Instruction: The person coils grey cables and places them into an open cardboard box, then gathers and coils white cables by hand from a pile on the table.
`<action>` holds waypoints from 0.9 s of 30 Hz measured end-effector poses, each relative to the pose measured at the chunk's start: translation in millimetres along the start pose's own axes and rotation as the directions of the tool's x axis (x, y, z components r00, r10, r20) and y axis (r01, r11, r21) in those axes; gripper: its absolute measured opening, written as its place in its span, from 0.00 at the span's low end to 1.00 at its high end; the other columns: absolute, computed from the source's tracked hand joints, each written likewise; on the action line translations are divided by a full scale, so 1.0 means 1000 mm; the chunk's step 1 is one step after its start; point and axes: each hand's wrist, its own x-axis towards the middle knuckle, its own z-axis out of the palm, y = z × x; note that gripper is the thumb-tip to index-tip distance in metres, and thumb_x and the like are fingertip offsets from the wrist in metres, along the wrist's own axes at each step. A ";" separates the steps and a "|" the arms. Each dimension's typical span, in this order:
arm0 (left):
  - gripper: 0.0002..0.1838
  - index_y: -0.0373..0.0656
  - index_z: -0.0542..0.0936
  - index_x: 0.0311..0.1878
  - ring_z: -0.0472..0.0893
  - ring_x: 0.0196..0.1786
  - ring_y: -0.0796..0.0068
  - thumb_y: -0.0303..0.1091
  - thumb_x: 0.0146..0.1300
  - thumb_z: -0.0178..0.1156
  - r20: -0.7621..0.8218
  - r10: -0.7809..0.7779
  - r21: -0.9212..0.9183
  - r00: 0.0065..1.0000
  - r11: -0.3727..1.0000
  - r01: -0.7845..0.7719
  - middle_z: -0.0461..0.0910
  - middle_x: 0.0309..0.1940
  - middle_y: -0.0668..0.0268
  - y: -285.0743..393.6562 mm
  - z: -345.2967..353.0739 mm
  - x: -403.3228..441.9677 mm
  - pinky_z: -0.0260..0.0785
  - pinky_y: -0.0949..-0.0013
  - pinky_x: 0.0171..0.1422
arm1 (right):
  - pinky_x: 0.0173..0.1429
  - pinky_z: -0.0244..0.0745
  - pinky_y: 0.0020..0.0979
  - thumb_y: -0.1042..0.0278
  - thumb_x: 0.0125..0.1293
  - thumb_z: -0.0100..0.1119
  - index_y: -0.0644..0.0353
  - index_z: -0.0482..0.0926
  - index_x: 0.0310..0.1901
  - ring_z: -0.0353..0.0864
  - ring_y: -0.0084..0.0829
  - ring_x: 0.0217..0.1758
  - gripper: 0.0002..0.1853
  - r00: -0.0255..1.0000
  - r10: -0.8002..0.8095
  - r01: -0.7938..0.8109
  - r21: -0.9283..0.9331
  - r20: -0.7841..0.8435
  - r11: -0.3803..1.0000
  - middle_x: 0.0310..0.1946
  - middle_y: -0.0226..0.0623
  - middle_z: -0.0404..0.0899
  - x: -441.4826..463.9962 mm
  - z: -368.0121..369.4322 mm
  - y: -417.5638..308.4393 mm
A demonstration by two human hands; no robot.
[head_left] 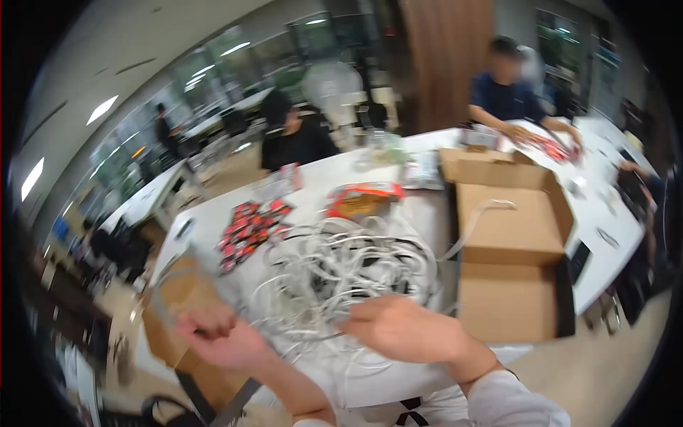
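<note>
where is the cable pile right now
In the head view, the cable pile lies on the table, between the red packets at left and the open box at right.

Bright rectangular ceiling lights (102, 110) shine from a pale ceiling (171, 32) that slants across the fisheye view. Dark-framed windows (270, 53) line the back, beside a brown wood-look panel (449, 60). Below, a white table (203, 226) and a farther white desk (142, 196) stand on beige floor (597, 366).
</note>
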 end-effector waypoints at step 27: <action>0.27 0.49 0.61 0.22 0.45 0.10 0.86 0.61 0.63 0.53 0.566 -0.811 0.518 0.151 0.491 0.700 0.49 0.09 0.77 -0.005 0.047 0.023 0.35 0.76 0.14 | 0.42 0.68 0.33 0.68 0.51 0.69 0.59 0.79 0.32 0.70 0.34 0.38 0.09 0.009 0.083 0.341 0.081 -0.997 0.936 0.28 0.30 0.76 0.063 -0.006 -0.004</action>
